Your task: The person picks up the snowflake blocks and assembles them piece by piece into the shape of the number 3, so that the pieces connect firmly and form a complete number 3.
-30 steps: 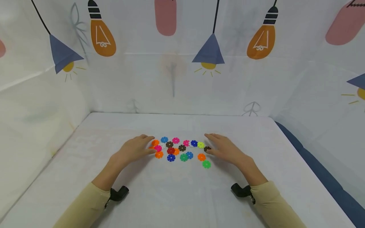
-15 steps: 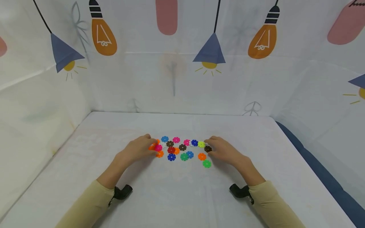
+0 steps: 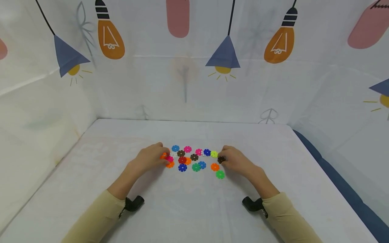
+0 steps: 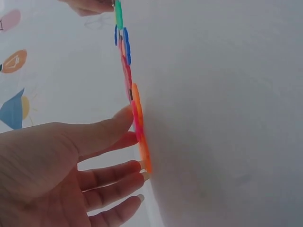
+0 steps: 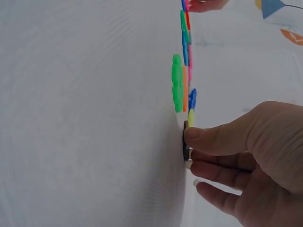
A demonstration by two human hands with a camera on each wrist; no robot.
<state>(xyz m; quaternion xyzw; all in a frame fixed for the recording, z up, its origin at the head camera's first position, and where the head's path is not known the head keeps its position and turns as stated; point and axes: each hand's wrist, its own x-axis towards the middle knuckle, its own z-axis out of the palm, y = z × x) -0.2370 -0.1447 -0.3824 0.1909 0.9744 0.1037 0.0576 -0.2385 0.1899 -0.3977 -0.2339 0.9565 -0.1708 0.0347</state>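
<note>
My left hand (image 3: 150, 157) is at the left end of a scatter of small notched plastic interlocking discs. Its thumb and index finger pinch a pink interlocking disc (image 4: 137, 122), while the other fingertips lie by an orange disc (image 4: 144, 149). At the opposite end, my right hand (image 3: 237, 159) pinches a dark brown interlocking disc (image 5: 185, 142) between thumb and fingers. A yellow disc (image 3: 214, 154) lies just beside that hand. Between the hands are more discs, among them a red one (image 3: 182, 160), a dark blue one (image 3: 182, 167) and a bright green one (image 3: 220, 174).
The discs lie flat on a white-covered table (image 3: 188, 206), some overlapping. A white cloth backdrop (image 3: 146, 84) printed with lamps and bulbs rises behind the table and at its sides. Black wrist-worn mounts (image 3: 134, 203) stick out below both wrists.
Both hands have come in slightly toward the discs, and their fingers have curled from straighter poses. The left now pinches the pink disc, the right the brown one. Other discs look unmoved.
</note>
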